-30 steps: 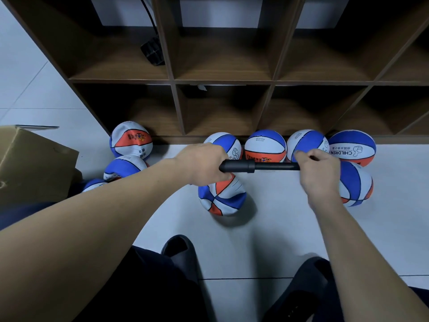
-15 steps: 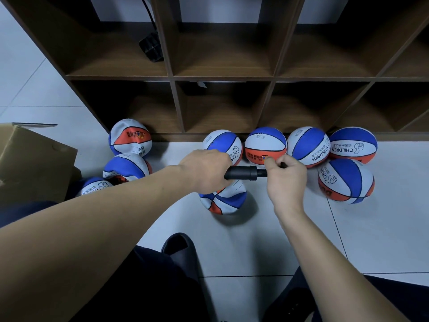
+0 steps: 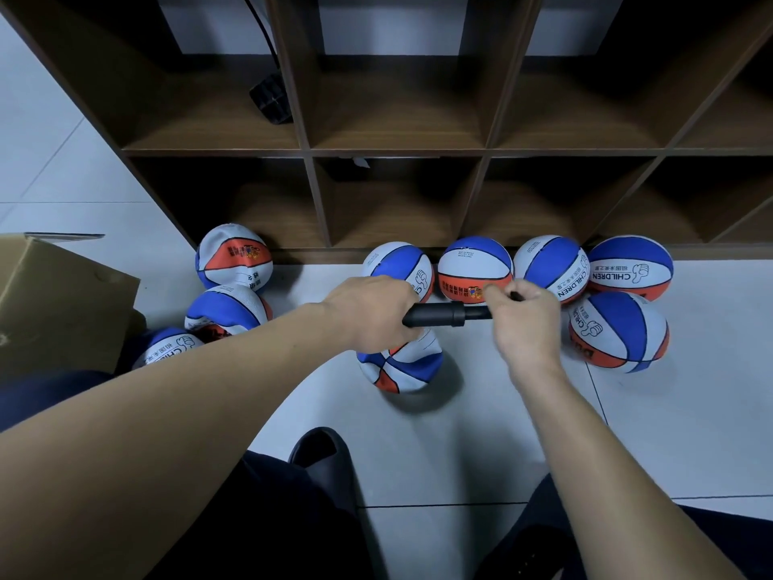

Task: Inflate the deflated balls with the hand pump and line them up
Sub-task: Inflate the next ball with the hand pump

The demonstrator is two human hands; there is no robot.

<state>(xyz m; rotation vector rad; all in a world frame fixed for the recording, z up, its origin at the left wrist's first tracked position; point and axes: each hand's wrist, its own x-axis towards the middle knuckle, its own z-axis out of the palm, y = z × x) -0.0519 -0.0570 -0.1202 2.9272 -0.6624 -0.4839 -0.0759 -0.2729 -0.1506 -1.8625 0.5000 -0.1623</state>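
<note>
Head view: left hand (image 3: pixel 370 313) curls around the smooth black pump (image 3: pixel 435 315) tube, right hand (image 3: pixel 525 318) clamps its handle, above a wrinkled, sagging ball (image 3: pixel 401 364).

Beyond the fingers (image 3: pixel 493 291), a dark wooden cubby shelf (image 3: pixel 309 152) in two visible rows of open compartments, standing on the floor. Pale grey-white floor tiles (image 3: pixel 690 433) below and to both sides, crossed by thin dark grout lines. Through the open backs of the upper compartments, a light grey wall (image 3: pixel 217 23). In the upper compartment up and left of the fingers, a black ribbed object (image 3: pixel 270 98) with a black cable (image 3: pixel 257 27) running upward. Far left, a brown cardboard box (image 3: pixel 54 303) on the floor. Soft, even light, faint shadows on the tiles.
</note>
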